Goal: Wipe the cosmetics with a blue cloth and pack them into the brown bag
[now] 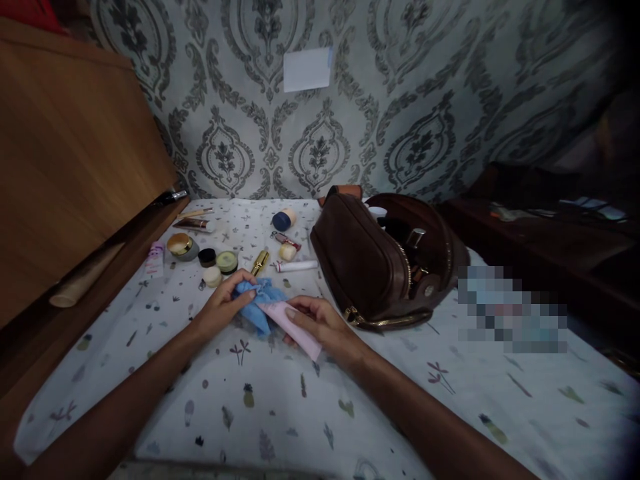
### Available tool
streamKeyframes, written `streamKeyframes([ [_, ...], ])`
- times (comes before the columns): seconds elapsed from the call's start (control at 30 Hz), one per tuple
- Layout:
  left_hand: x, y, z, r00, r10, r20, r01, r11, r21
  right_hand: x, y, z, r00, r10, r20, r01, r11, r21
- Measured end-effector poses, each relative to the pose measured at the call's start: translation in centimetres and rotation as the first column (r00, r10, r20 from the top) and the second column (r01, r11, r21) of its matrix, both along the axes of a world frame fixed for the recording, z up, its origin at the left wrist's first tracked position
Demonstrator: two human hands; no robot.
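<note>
My left hand (227, 301) grips a crumpled blue cloth (265, 291) against one end of a pale pink squeeze tube (293, 327). The tube's other end is pinched between the thumb and fingers of my right hand (325, 323). Both are held over the patterned sheet (280, 413). Just beyond my left hand lies a gold tube (260, 263), with a small open jar (227, 262) to its left. To the right of my right hand a brown leather bag (365, 253) stands unzipped, with several items showing inside.
Jars, including a gold-rimmed one (183, 246), and brushes (195, 225) lie at the left, near a pink-printed tube (155, 259). A white pen-like tube (297, 266) and a dark blue-capped item (284, 219) lie at the back. A wooden cabinet (75, 133) stands left; a patterned wall (320, 147) rises behind.
</note>
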State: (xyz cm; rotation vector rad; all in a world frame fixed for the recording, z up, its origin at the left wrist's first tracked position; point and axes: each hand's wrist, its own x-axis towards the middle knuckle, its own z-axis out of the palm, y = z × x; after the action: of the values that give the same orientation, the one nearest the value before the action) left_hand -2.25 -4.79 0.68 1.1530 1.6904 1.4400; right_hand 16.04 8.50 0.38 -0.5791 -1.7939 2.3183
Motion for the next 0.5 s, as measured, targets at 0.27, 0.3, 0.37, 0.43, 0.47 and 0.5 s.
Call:
streamKeyframes([
  [0.27,-0.5,-0.2,1.1,0.999,-0.048,-0.025,0.046,0.993,-0.104,0.2,-0.3,0.5,1.000,-0.022,-0.007,0.023,0.996,0.089],
  [0.3,-0.5,-0.3,1.1,0.997,-0.075,-0.034,0.071,0.990,-0.121,0.2,-0.3,0.5,1.000,-0.025,-0.008,0.026,0.994,0.103],
  [0.37,-0.6,-0.2,1.0,0.994,-0.106,-0.022,0.102,0.986,-0.129,0.3,-0.4,0.7,1.000,-0.020,-0.009,0.021,0.993,0.113],
  [0.43,-0.7,-0.2,0.8,0.995,-0.095,0.019,0.096,0.989,-0.110,0.2,-0.4,0.7,1.000,-0.003,-0.012,0.004,0.998,0.067],
  [0.47,-0.8,-0.2,0.5,0.995,-0.086,0.046,0.090,0.992,-0.088,0.2,-0.3,0.6,1.000,0.006,-0.014,-0.005,1.000,0.020],
  [0.5,-0.9,-0.1,0.3,0.994,-0.080,0.073,0.084,0.995,-0.061,0.2,-0.3,0.5,1.000,0.012,-0.014,-0.013,0.999,-0.034],
])
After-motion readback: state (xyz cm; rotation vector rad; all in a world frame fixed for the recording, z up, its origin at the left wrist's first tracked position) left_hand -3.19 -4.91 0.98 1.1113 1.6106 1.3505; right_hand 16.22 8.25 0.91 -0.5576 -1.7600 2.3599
